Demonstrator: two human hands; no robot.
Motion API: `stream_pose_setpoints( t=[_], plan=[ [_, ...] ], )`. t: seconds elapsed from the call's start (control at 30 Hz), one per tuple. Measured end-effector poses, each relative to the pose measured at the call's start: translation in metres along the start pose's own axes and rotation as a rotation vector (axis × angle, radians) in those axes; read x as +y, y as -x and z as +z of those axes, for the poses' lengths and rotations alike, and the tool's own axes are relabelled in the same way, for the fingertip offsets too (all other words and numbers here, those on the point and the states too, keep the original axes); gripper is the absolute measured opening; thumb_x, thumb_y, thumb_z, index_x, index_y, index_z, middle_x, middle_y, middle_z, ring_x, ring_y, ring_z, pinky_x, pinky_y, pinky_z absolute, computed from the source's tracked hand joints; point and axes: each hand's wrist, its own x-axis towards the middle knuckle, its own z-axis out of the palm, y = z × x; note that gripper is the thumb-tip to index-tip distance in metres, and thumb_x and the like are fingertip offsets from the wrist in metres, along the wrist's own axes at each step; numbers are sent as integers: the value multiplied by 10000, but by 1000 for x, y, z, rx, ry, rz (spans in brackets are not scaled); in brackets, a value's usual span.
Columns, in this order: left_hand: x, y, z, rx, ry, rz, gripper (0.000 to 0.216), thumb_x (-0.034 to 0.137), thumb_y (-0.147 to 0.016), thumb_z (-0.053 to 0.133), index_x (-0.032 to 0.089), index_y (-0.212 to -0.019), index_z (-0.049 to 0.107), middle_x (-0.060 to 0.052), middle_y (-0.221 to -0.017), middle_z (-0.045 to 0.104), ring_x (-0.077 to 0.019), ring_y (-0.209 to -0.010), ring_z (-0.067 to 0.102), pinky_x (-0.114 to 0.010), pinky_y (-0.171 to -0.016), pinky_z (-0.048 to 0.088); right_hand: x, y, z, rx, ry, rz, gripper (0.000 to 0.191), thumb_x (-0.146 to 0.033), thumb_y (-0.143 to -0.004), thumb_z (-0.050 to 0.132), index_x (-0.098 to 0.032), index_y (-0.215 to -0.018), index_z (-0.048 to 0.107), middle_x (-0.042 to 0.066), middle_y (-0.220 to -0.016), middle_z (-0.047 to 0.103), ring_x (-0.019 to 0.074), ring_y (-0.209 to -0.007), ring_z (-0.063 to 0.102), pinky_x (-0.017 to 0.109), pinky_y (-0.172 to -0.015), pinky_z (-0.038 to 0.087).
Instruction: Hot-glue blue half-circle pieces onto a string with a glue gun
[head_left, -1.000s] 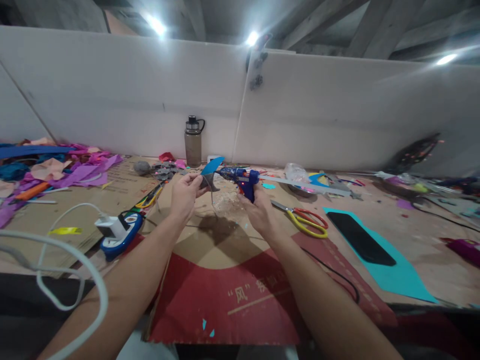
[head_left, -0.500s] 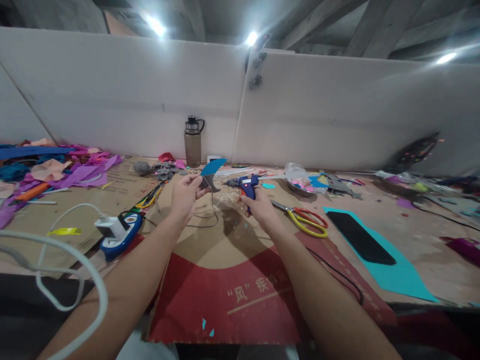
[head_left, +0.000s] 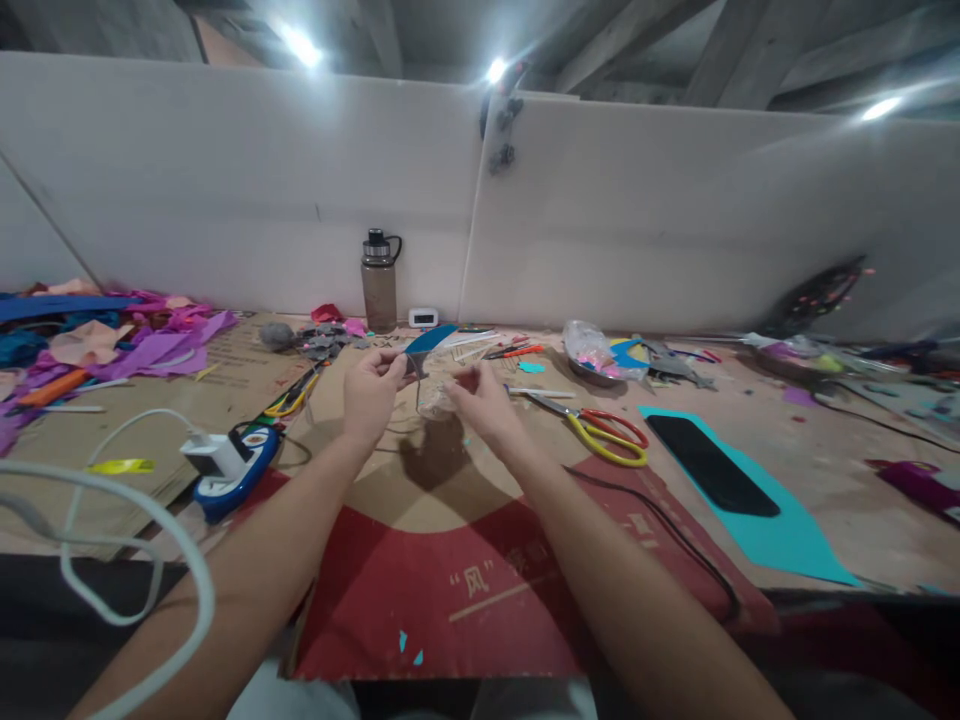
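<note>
My left hand (head_left: 373, 398) pinches a curved felt piece (head_left: 431, 342), blue above and dark grey below, held up over the cardboard. Close to its right my right hand (head_left: 486, 400) has thumb and fingers pressed together; whatever is between them is too small to make out. A white glue stick (head_left: 553, 393) juts out to the right behind my right hand, and the glue gun itself is mostly hidden there. A clump of clear dried glue strands (head_left: 435, 400) shows between the hands. Scissors (head_left: 607, 437) with red and yellow handles lie to the right.
A blue power strip (head_left: 238, 482) with a white plug and cable is at left, beside heaped felt scraps (head_left: 157, 345). A bottle (head_left: 380, 290) stands at the back. A black phone (head_left: 709, 465) lies on turquoise felt (head_left: 806, 545) at right, and a bowl (head_left: 592, 370) behind it.
My right hand has let go of the blue glue gun and moved left to the felt piece, its fingers now pinched. The felt piece has tipped slightly lower in my left hand.
</note>
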Motion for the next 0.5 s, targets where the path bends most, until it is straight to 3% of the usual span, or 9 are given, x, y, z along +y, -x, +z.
stream_pose_setpoints(
  t=[0.1,0.17,0.3,0.4,0.5],
  plan=[
    [0,0,0,-2,-42,27,220,325,-690,663,145,-814,640,-13,-734,670,-127,-656,649,-310,-702,571,-10,2,29,-137,-406,153,477,-344,-605,685,-233,-922,345,2,-878,572,126,-733,568,321,-738,474],
    [0,-2,-1,4,-32,31,214,327,-682,670,146,-792,635,-5,-717,661,-126,-660,645,-312,-707,570,-14,2,37,-207,-523,192,496,-334,-611,683,-244,-946,329,-46,-775,557,101,-613,528,296,-644,481],
    [-2,-4,-2,5,25,-11,209,314,-672,683,146,-784,630,-9,-723,655,-116,-636,633,-312,-688,570,-15,-2,30,-114,-368,51,285,-353,-671,638,-218,-866,480,-78,-627,432,73,-532,394,201,-493,368],
    [-2,-3,0,3,46,-44,195,298,-678,681,144,-787,630,-16,-739,653,-112,-641,631,-298,-677,564,-12,-7,21,-14,-262,-41,188,-365,-712,597,-192,-771,553,-52,-630,434,79,-563,388,204,-507,355],
    [2,1,2,1,20,-23,169,290,-687,670,148,-773,635,-17,-731,652,-121,-657,631,-283,-676,549,-10,-6,24,15,-344,-14,238,-373,-688,619,-199,-815,517,-32,-740,510,90,-654,478,224,-592,423]
  ],
)
